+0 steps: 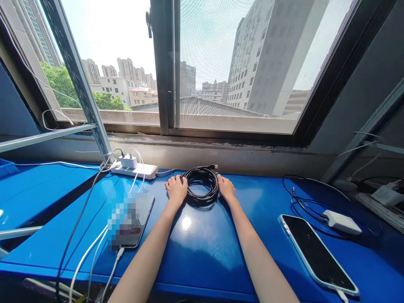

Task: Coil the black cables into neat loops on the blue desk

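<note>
A coil of black cable (202, 198) lies on the blue tabletop, wound into a loose ring, with a plug (214, 167) sticking out at its far right side. My left hand (177, 188) grips the ring's left edge, its fingers curled over the strands. On the opposite edge, my right hand (226, 186) is closed around the coil, its fingertips partly hidden behind the cable. Both forearms reach in from the bottom of the view.
Left of my arms lies a phone (143, 221) on a white charging cable. Behind it sits a white power strip (134, 170) with a charger plugged in. To the right are another phone (318, 252) and a white adapter (342, 222) with black cable. A window (164, 84) rises behind the table.
</note>
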`<state>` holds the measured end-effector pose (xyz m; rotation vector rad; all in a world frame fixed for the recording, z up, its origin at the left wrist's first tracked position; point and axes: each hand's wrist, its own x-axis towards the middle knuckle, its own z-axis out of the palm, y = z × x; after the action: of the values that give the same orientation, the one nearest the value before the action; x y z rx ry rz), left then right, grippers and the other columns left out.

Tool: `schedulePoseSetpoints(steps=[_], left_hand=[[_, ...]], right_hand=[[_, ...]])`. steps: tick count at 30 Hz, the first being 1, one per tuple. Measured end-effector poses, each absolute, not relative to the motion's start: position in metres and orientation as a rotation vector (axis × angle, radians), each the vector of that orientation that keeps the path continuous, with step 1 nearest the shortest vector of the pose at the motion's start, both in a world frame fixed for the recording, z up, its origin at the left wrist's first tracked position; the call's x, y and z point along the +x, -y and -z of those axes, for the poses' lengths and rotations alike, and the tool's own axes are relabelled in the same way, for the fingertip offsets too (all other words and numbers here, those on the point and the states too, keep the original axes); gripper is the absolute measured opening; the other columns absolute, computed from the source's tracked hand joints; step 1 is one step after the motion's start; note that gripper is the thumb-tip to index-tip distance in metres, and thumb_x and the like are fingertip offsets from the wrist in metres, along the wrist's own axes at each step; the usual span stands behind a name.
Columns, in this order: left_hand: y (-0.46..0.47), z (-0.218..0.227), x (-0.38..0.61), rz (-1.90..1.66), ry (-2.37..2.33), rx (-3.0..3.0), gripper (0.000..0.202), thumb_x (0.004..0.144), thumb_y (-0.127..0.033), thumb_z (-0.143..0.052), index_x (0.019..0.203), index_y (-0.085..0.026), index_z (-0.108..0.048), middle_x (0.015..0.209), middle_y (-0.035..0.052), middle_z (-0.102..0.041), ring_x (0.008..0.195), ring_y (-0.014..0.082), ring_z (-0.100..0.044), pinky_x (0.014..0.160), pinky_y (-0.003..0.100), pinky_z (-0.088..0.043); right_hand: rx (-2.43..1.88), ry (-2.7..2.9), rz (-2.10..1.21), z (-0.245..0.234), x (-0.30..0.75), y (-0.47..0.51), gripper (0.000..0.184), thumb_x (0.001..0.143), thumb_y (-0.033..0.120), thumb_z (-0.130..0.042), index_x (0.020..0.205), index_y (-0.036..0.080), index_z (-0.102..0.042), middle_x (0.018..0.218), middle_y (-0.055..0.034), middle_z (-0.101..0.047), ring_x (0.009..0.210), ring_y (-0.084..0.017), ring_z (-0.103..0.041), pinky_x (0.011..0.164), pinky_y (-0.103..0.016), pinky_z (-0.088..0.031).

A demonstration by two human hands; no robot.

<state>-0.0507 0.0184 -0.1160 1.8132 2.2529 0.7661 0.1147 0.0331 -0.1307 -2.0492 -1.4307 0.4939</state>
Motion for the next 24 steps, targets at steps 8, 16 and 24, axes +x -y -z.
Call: schedulePoseSetpoints(steps=[8,16,24], left_hand=[[-0.0172,0.1141,-0.0509,-0.758,-2.245,1.811,0.04,0.091,-0.021,-0.035,0.12,-0.011,-0.059,0.122,0.0168,-0.061,0.118,0.0269,-0.051,0.101,0.04,-0.034],[-0.018,0.1149,-0.0518,-0.774,-2.236,1.81,0.039,0.091,-0.022,-0.035,0.118,-0.013,-0.06,0.122,0.016,-0.061,0.118,0.0262,-0.052,0.1,0.04,-0.035],[-0.0158,0.1111,-0.0529,-0.777,-2.281,1.758,0.042,0.092,-0.024,-0.032,0.124,-0.012,-0.056,0.123,0.0175,-0.061,0.121,0.0268,-0.05,0.101,0.041,-0.034]], right_hand=[[-2.037,1.416,-0.6,0.1206,0.1115,-0.0245,0.033,0.091,0.042,-0.049,0.107,0.016,-0.061,0.113,-0.0075,-0.062,0.103,-0.019,-0.059,0.092,-0.043,-0.046],[-2.044,1.422,-0.61,0.1207,0.1117,-0.0251,0.032,0.09,0.039,-0.052,0.112,0.017,-0.059,0.116,-0.0079,-0.06,0.102,-0.019,-0.059,0.089,-0.042,-0.049],[-2.016,1.41,-0.617,0.1209,0.1122,-0.0246,0.03,0.092,0.039,-0.05,0.109,0.016,-0.06,0.114,-0.0075,-0.061,0.103,-0.019,-0.059,0.091,-0.042,-0.048]])
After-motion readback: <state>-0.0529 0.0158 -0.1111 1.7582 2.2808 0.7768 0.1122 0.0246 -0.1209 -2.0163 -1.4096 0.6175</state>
